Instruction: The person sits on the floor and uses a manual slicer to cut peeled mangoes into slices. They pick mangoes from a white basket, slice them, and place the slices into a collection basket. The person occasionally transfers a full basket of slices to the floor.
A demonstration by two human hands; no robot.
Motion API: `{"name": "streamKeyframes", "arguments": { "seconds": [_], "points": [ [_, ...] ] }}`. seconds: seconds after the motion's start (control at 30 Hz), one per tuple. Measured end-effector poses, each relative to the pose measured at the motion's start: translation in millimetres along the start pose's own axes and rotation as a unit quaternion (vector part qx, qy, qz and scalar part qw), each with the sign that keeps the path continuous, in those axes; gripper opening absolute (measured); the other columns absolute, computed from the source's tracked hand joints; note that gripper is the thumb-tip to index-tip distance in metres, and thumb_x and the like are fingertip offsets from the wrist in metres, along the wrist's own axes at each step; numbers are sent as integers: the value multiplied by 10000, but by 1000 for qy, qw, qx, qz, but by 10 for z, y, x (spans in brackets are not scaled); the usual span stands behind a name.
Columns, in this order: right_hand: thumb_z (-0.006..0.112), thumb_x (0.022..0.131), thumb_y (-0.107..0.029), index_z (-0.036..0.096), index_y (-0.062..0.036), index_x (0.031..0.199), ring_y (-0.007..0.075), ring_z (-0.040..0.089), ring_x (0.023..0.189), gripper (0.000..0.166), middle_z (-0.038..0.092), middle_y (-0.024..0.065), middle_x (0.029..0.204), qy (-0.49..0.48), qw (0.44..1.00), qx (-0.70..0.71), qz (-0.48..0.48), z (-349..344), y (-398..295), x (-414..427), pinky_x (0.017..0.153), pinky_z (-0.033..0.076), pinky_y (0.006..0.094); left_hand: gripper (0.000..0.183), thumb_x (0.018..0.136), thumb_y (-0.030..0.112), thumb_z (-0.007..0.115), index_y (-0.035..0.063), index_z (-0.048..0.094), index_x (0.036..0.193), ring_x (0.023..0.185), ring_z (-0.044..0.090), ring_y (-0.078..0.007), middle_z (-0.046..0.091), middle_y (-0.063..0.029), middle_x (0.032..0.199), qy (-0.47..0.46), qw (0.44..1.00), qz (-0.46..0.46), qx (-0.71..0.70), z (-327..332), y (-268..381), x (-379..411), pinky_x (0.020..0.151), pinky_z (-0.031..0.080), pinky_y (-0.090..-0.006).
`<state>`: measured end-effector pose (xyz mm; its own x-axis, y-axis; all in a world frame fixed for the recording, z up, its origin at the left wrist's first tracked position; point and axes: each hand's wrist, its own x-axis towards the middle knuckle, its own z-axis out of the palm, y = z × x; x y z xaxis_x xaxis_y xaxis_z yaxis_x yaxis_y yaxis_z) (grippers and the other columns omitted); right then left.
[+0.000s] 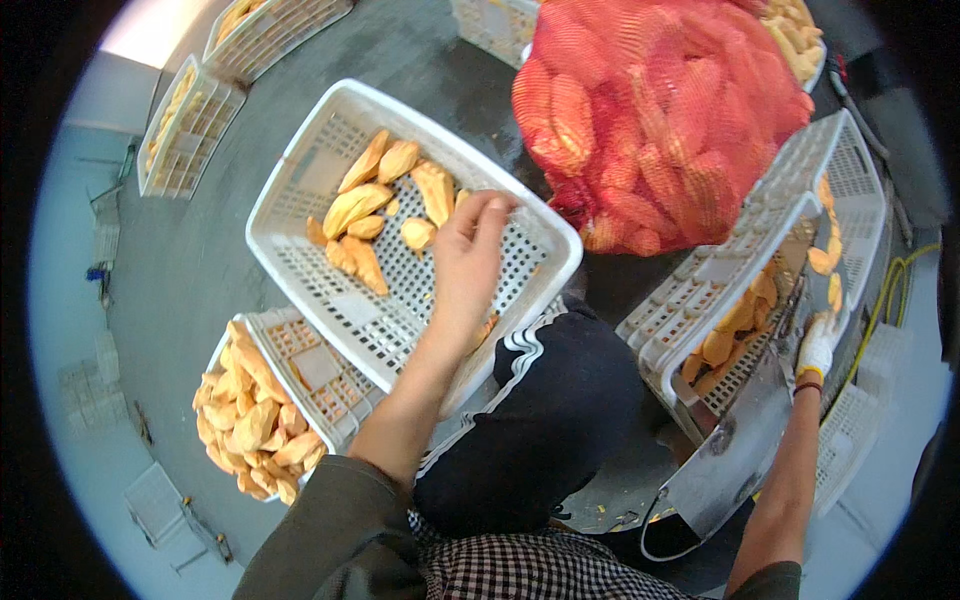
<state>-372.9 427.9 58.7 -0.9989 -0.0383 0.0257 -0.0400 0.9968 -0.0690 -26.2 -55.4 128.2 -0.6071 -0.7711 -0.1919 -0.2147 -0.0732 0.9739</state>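
Note:
My bare left hand [474,232] reaches into a white perforated plastic basket [352,304], its fingers curled. Whether something is inside the fingers is hidden. Beside it in the basket lie several peeled, yellow-orange sweet potato pieces [358,208]. At the far right, my right hand [819,343], in a white glove, rests at a metal surface [739,461]. A short row of small sweet potato pieces [822,259] runs ahead of its fingertips. The glove is too small in view to tell if it grips anything.
A red mesh sack of sweet potatoes [660,127] bulges ahead. At lower left a crate heaped with peeled pieces [255,420] stands under the basket's corner. A tilted crate [697,292] sits beside more pieces [731,337] at right. Filled crates [187,127] stand at upper left; a yellow hose [885,292] hangs right.

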Motion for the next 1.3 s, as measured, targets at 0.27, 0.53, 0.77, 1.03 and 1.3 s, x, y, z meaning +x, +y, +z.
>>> {"name": "streamKeyframes", "arguments": {
  "seconds": [0.27,0.53,0.77,1.03,1.3],
  "points": [
    [367,989,-400,380,-15,1422,311,339,1356,580,359,195,1473,-2,996,71,-62,250,343,484,1104,260,352,601,667,325,741,-6,556,1132,1014,624,-375,642,-226,1042,-310,743,-280,523,-802,-3167,-464,870,508,-423],
    [453,988,-359,421,-72,1415,220,448,1270,516,462,107,1399,115,838,523,106,-331,-510,-242,1057,351,343,557,734,263,733,49,537,1210,983,642,-244,643,-127,1093,-130,878,-424,179,-715,-3107,-468,828,530,-348],
    [725,783,-285,300,-29,1467,263,308,1390,845,303,156,1510,-109,815,538,-186,-1528,-2643,-1836,1155,205,376,433,882,139,660,39,506,1274,1024,610,-137,619,-61,1151,-215,917,-217,-255,-124,-200,-51,926,476,-290],
    [628,902,-200,396,-28,1392,236,561,1147,569,530,120,1282,-189,523,830,45,-2023,-2427,-2220,948,476,322,284,920,219,586,17,621,1116,950,602,-292,617,-148,1015,-360,883,283,104,1059,1166,-653,840,472,-365],
    [611,812,-126,519,2,1242,285,496,1146,458,518,150,1223,42,922,373,98,-1209,-494,-2925,1015,378,395,400,868,249,626,0,562,1174,1249,378,-420,445,-256,1306,-9,863,326,385,959,-348,39,1029,297,-515]
  ]
}}
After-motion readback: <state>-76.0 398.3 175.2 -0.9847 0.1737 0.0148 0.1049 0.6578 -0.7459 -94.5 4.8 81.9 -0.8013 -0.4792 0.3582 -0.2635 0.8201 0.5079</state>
